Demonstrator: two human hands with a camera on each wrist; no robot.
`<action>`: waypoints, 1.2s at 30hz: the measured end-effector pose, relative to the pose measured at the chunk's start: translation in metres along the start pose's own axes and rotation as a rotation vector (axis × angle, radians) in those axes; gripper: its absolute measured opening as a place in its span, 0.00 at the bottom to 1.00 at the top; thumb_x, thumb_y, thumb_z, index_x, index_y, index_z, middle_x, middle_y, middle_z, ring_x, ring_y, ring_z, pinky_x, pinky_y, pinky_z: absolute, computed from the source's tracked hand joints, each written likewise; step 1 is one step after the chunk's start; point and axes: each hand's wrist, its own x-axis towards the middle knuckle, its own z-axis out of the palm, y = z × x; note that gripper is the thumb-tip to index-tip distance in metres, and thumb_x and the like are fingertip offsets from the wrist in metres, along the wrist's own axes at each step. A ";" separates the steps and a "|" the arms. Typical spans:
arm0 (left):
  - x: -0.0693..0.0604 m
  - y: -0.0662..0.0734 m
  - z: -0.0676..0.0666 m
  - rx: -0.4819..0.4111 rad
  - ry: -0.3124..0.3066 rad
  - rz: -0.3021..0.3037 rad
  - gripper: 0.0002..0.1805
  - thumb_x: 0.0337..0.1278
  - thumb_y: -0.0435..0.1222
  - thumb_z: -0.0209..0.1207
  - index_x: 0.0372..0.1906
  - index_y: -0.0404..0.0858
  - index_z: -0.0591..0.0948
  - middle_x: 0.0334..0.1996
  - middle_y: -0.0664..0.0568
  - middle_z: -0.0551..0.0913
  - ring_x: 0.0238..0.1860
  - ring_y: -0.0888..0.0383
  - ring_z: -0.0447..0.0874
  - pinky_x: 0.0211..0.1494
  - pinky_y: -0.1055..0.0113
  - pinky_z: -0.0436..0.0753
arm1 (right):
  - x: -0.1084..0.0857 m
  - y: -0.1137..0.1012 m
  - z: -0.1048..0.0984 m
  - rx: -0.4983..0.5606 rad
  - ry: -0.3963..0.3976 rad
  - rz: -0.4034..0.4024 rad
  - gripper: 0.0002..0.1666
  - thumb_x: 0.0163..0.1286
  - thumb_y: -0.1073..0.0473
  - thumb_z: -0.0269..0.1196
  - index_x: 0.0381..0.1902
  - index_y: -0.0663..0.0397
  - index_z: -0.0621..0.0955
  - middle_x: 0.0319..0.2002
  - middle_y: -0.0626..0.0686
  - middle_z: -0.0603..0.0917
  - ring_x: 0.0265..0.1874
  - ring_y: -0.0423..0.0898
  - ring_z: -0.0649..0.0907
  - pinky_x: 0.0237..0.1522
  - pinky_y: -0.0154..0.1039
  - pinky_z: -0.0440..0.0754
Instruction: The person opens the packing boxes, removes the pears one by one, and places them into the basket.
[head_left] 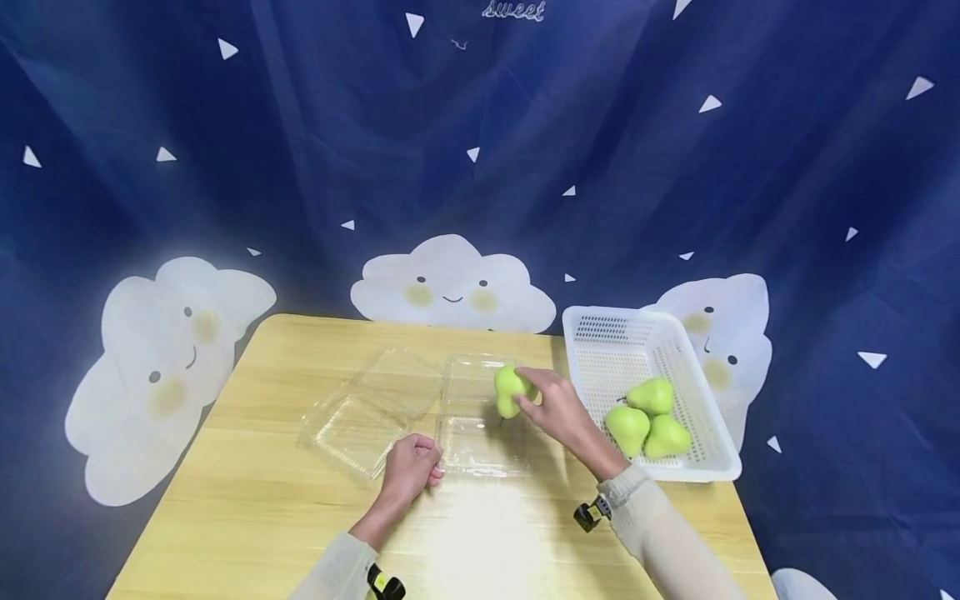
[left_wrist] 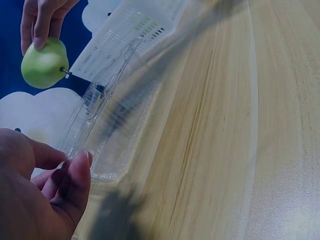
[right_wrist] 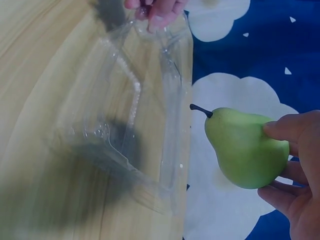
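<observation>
My right hand (head_left: 557, 407) holds a green pear (head_left: 508, 392) by its wide end, above a clear plastic clamshell box (head_left: 480, 454). In the right wrist view the pear (right_wrist: 245, 147) is gripped between thumb and fingers, its dark stem toward the box. With thumb and fingertips, my left hand (head_left: 411, 467) pinches the box's near left edge; the left wrist view shows this pinch (left_wrist: 75, 162) on the thin clear rim. The box's lid (head_left: 352, 433) lies folded open to the left on the table.
A white perforated basket (head_left: 705, 383) stands at the table's right side, with several green pears, including one pear (head_left: 627, 429), in its near part. Beneath everything is a light wooden table (head_left: 247, 467). Behind it hangs a dark blue curtain (head_left: 420, 108) with clouds.
</observation>
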 end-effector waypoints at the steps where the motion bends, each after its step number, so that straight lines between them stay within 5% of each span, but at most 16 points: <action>1: 0.000 0.000 0.000 0.002 0.000 -0.001 0.10 0.64 0.31 0.63 0.44 0.27 0.81 0.29 0.38 0.87 0.19 0.59 0.85 0.26 0.58 0.92 | 0.000 0.001 -0.001 0.003 -0.002 0.003 0.29 0.59 0.64 0.76 0.60 0.63 0.83 0.54 0.66 0.87 0.51 0.60 0.89 0.55 0.49 0.92; 36: 0.002 -0.001 0.001 0.007 0.003 -0.005 0.08 0.64 0.31 0.63 0.41 0.29 0.81 0.28 0.38 0.88 0.18 0.60 0.85 0.23 0.61 0.91 | -0.012 0.043 -0.043 -0.062 0.165 0.049 0.27 0.60 0.64 0.76 0.57 0.66 0.84 0.53 0.68 0.88 0.53 0.65 0.87 0.60 0.59 0.87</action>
